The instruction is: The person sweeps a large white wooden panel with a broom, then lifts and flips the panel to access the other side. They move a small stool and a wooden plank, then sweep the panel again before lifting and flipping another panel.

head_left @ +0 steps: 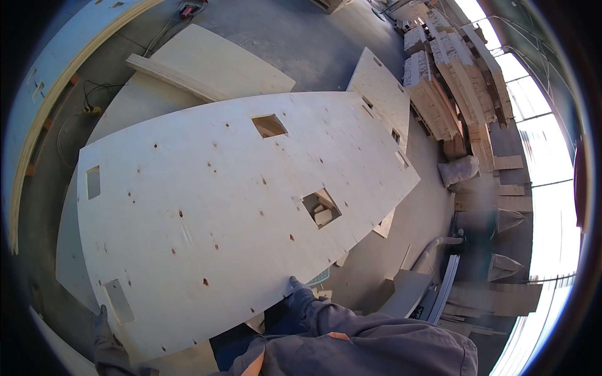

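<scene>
A large plywood sheet [238, 200] with several rectangular cut-outs and dark knots fills the middle of the view. My left hand [103, 326], in a dark glove, grips its edge at the lower left corner. Farther right, my gloved right hand [302, 296] holds the near edge, thumb on top and fingers hidden beneath. Through the cut-out nearest the right edge, wood offcuts [323, 216] show below the sheet. What supports the sheet is mostly hidden.
Beyond it lie another plywood panel [226, 59], a long wooden batten [175, 78] and a panel with slots [382, 88]. Stacked timber pieces [439, 88] stand at the right. A long panel [63, 56] runs along the left. A hose [433, 247] lies at lower right.
</scene>
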A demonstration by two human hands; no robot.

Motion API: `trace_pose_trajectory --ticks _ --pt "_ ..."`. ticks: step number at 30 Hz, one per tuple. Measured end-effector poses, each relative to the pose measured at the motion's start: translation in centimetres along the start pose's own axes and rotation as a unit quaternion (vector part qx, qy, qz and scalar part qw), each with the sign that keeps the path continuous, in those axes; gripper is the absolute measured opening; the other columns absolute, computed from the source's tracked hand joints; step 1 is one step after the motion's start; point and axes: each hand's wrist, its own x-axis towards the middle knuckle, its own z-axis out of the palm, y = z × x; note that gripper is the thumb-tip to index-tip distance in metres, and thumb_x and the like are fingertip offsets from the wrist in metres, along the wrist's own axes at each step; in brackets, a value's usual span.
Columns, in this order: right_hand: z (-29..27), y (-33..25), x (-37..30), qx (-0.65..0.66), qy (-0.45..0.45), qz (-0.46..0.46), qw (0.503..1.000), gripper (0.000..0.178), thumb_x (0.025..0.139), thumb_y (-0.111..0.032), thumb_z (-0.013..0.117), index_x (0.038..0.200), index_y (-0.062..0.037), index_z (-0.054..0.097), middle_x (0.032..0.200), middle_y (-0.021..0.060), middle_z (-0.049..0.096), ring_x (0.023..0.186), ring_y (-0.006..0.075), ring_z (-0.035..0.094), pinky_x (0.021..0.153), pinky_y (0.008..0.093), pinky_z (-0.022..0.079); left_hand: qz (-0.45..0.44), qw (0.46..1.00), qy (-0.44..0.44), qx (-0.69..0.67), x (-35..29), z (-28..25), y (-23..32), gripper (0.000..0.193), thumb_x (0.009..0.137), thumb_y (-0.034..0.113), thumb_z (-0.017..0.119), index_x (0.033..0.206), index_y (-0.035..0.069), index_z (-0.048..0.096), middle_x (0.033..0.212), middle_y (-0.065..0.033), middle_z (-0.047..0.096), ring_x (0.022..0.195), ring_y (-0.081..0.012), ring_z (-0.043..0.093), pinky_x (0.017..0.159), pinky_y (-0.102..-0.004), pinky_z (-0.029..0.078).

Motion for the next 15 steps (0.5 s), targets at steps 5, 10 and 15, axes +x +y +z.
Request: trace_pose_trajectory --ticks 5,10,15 --pt "-1.3 1.9 2.2 0.011 0.039 -0.004 0.999 0.038 0.092 -0.029 0.061 0.118 -0.0025 0.053 0.112 0.013 0.06 0.097 0.0313 0.058 0.08 0.046 0.051 -0.108 0.987 -0.053 -0.104 0.4 0.7 -0.7 0.067 0.088 0.046 0.059 0.131 -0.003 0.045 0.128 -0.0193 0.052 0.11 -0.0327 0.053 0.089 -0.0417 0.044" --pt "-1.1 2.2 3.4 0.009 0.051 -0.012 0.999 0.036 0.091 -0.027 0.064 0.115 -0.0015 0.056 0.105 0.0126 0.063 0.09 0.03 0.062 0.072 0.0441 0.055 -0.153 0.973 -0.044 -0.168 -1.1 0.2 -1.0 0.069 0.089 0.054 0.055 0.127 -0.003 0.051 0.121 -0.0183 0.058 0.102 -0.0333 0.058 0.083 -0.0431 0.047" --pt "-1.0 1.8 4.2 -0.001 0.08 -0.038 0.996 0.034 0.087 -0.025 0.07 0.107 0.0002 0.059 0.091 0.0105 0.065 0.072 0.0263 0.062 0.061 0.0401 0.053 -0.16 0.964 -0.009 -0.214 -1.8 0.2 -2.2 0.068 0.089 0.055 0.054 0.126 -0.002 0.051 0.119 -0.0175 0.058 0.101 -0.0333 0.059 0.083 -0.0443 0.048"
